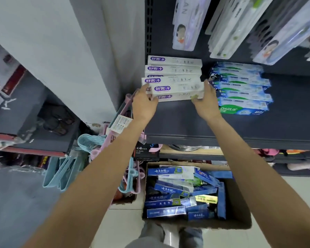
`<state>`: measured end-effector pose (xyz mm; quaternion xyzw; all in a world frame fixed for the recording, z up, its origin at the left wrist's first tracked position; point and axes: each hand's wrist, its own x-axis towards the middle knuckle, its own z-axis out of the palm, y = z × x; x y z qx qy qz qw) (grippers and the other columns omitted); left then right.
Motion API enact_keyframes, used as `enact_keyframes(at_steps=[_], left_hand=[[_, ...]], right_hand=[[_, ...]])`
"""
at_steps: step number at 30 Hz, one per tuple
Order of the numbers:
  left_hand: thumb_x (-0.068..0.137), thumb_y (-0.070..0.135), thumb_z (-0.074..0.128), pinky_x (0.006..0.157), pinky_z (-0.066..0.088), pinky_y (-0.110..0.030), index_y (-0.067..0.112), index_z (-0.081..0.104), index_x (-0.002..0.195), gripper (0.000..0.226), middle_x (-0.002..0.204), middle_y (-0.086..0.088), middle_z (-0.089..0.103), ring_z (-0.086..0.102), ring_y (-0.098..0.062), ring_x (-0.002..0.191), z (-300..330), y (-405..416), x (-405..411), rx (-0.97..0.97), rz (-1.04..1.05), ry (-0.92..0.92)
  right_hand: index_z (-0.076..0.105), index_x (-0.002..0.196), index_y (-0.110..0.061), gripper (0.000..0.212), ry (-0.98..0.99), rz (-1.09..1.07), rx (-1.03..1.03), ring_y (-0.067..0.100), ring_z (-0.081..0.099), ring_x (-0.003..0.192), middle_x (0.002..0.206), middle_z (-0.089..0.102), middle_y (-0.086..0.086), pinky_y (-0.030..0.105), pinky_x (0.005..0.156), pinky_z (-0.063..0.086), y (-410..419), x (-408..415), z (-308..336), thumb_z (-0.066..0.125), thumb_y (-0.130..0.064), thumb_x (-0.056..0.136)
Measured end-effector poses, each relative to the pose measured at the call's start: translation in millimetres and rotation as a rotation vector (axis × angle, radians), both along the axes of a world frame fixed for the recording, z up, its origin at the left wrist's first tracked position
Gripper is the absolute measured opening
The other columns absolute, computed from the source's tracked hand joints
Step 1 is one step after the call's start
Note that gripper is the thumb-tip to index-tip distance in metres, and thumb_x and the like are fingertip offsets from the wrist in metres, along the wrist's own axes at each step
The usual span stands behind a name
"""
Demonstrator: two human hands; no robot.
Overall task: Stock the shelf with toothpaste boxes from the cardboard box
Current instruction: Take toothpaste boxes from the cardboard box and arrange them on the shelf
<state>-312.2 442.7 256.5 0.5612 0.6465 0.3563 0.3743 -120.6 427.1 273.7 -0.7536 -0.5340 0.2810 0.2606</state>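
Head view, shelf: a dark grey shelf (pixel 240 126) runs across the upper right, its front lip facing the camera.
Head view, white boxes: a stack of white toothpaste boxes with purple logos (pixel 174 72) lies at the shelf's left end, each box lengthwise left to right.
Head view, front box: the nearest white toothpaste box (pixel 177 91) sits at the front of that stack, slightly askew, between the two hands.
Head view, left hand: the left hand (pixel 144 102) grips the front box's left end, fingers curled round it.
Head view, right hand: the right hand (pixel 207 99) holds the box's right end, thumb under the near edge and fingers up along the end face.
Head view, Darlie boxes: a stack of blue-and-green Darlie boxes (pixel 243 97) lies just beside the right hand, on the same shelf.
Head view, cardboard box: an open cardboard box (pixel 240 208) stands on the floor below the shelf, between the forearms, holding a loose jumble of blue toothpaste boxes (pixel 170 188).
Head view, hanging goods: carded toothbrush packs (pixel 186 24) hang above the shelf.
Head view, hangers: pale blue and pink plastic hangers (pixel 89 154) hang left of the cardboard box.
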Motion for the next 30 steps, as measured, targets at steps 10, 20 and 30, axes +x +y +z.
enact_keyframes(at_steps=[10, 20, 30], left_hand=[[0.082, 0.029, 0.052, 0.085, 0.027, -0.022, 0.02, 0.063, 0.104, 0.027, 0.09, 0.008, 0.065, 0.056, -0.017, 0.092, -24.1, -141.0, -7.3, 0.344, 0.026, 0.342], [0.082, 0.031, 0.059, 0.085, 0.049, -0.033, 0.017, 0.059, 0.116, 0.037, 0.108, -0.003, 0.068, 0.06, -0.024, 0.104, -140.2, -296.5, 30.6, -0.44, -0.313, 0.508], [0.083, 0.033, 0.061, 0.109, 0.029, -0.035, 0.021, 0.041, 0.138, 0.06, 0.139, -0.003, 0.046, 0.039, -0.023, 0.13, -286.8, -342.3, 65.9, -0.674, -0.245, 0.726]], right_hand=[[0.064, 0.117, -0.013, 0.028, -0.072, 0.483, 0.011, 0.018, 0.059, 0.106, 0.115, 0.067, 0.002, 0.015, 0.089, 0.036, -146.0, 17.7, -32.1, 0.053, -0.005, 0.092], [0.057, 0.122, -0.018, 0.028, -0.282, 0.886, -0.493, 0.031, 0.062, 0.101, 0.116, 0.065, 0.011, 0.043, 0.08, 0.05, -236.0, 94.9, -164.6, 0.042, -0.02, 0.097], [0.039, 0.141, -0.016, 0.047, -0.157, 0.866, -0.556, 0.029, 0.045, 0.125, 0.139, 0.046, 0.009, 0.04, 0.1, 0.039, -247.6, 87.5, -311.5, 0.052, -0.026, 0.096]])
